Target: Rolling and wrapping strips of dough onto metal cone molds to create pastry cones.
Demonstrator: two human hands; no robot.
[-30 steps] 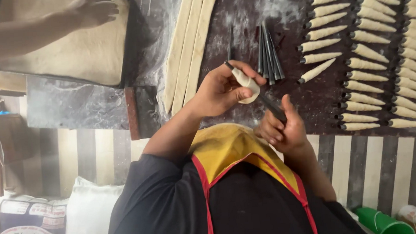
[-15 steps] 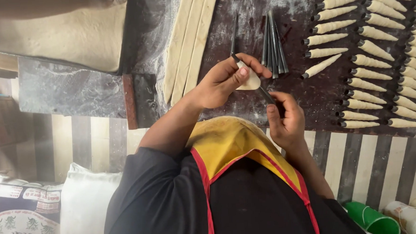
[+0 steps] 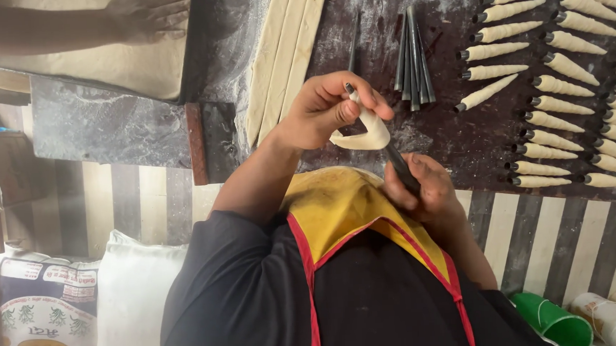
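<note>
My left hand pinches a pale dough strip against the narrow tip of a dark metal cone mould. My right hand grips the wide end of that mould, close to my yellow apron. The strip hangs in a loose loop between the two hands. Both hands hover over the near edge of the dark floured worktable.
Several bare moulds lie ahead of my hands, beside long cut dough strips. Rows of dough-wrapped cones fill the right side. Another person's hand presses a dough sheet at top left. Sacks and a green cup sit below.
The dough strip now hangs in a wider loop off the mould. My hands have shifted slightly. The other person's arm, out of view half a second ago, is back on the dough sheet.
</note>
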